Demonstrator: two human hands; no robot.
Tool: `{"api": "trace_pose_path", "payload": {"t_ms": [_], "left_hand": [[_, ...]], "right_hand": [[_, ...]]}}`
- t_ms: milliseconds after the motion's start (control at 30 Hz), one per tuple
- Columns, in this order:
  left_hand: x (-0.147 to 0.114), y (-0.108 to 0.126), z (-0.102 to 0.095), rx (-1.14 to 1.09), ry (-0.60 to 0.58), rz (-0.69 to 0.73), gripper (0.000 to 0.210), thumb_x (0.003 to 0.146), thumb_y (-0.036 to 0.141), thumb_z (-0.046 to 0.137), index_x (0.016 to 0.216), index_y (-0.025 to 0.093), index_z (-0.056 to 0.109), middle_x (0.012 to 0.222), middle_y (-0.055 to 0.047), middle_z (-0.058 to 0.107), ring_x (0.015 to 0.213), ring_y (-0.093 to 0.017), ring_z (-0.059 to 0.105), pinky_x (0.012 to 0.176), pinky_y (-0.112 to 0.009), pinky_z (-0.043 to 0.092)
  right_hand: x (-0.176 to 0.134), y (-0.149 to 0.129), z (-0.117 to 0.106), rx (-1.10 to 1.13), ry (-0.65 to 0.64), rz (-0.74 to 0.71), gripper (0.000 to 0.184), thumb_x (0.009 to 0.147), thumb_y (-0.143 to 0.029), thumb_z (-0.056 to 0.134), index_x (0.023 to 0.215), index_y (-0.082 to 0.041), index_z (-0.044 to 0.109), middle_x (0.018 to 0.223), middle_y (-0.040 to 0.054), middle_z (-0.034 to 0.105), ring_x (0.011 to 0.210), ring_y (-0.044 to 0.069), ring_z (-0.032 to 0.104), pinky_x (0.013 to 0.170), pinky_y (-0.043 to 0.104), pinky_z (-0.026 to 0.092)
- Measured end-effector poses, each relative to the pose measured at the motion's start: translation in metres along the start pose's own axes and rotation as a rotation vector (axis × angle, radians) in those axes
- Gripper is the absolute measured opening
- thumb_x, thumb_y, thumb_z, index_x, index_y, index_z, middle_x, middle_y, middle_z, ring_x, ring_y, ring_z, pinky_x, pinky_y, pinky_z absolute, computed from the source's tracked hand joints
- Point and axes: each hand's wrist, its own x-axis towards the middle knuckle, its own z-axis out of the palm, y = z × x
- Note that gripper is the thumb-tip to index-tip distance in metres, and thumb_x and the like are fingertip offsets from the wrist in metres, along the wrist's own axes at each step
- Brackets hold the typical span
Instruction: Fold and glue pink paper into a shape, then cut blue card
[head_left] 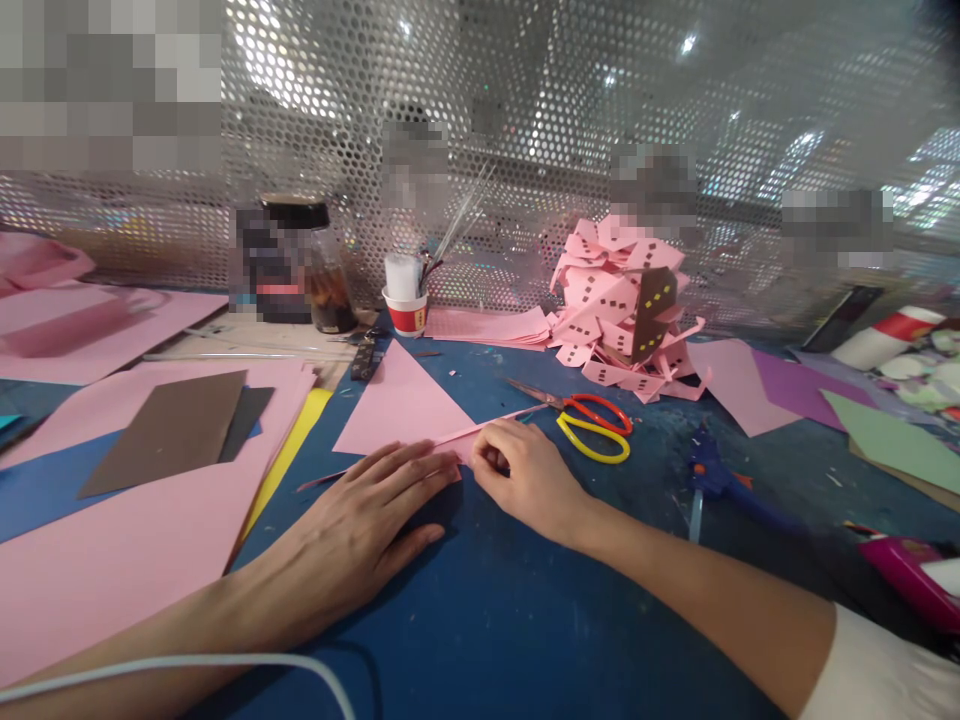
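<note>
My left hand (375, 515) lies flat with its fingers stretched out, pressing on a narrow folded pink paper strip (459, 443) on the blue table. The strip runs to my right hand (529, 475), whose fingers are curled and closed on it. Past my left hand pokes a thin dark pointed end (319, 482); what it belongs to is hidden. Just behind the hands lies a pink paper triangle (409, 395), partly under the strip. Scissors (592, 418) with one red and one yellow handle loop rest to the right of my right hand, blades slightly apart.
A pink paper model (611, 300) with dark squares stands at the back, beside stacked pink strips (487, 325) and a paper cup (407, 312). Pink sheets (150, 600) and brown card (176, 425) cover the left. A blue glue gun (716, 478) lies right; a white cable (225, 660) crosses in front.
</note>
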Motion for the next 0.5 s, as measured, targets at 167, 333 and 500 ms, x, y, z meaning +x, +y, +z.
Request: {"api": "trace_pose_path", "payload": {"t_ms": [167,333,500], "left_hand": [[-0.0003,-0.0008,0.0014,0.018,-0.007,0.007,0.052,0.103,0.044,0.051,0.152,0.028,0.042,0.15,-0.003,0.055,0.141,-0.025,0.047,0.119,-0.048,0.041],[-0.0008,-0.0013,0.0029,0.025,0.002,0.007,0.053,0.103,0.045,0.051,0.152,0.03,0.041,0.151,-0.001,0.054,0.141,-0.025,0.047,0.118,-0.048,0.041],[0.0005,-0.0011,0.0021,0.016,0.01,0.014,0.053,0.102,0.045,0.052,0.152,0.03,0.042,0.151,-0.001,0.055,0.141,-0.026,0.048,0.118,-0.048,0.042]], "right_hand": [[0.0004,-0.0002,-0.0002,0.001,-0.005,0.003,0.014,0.092,-0.016,0.06,0.08,-0.021,0.054,0.081,-0.0025,0.063,0.078,0.013,0.054,0.075,0.029,0.034],[0.0005,-0.0001,-0.0004,0.003,-0.006,0.011,0.013,0.092,-0.016,0.06,0.081,-0.021,0.054,0.082,-0.0023,0.063,0.079,0.014,0.055,0.075,0.029,0.034],[0.0004,0.0,-0.0007,-0.001,-0.012,0.016,0.014,0.093,-0.016,0.059,0.081,-0.021,0.054,0.083,-0.002,0.064,0.079,0.014,0.056,0.075,0.029,0.035]]}}
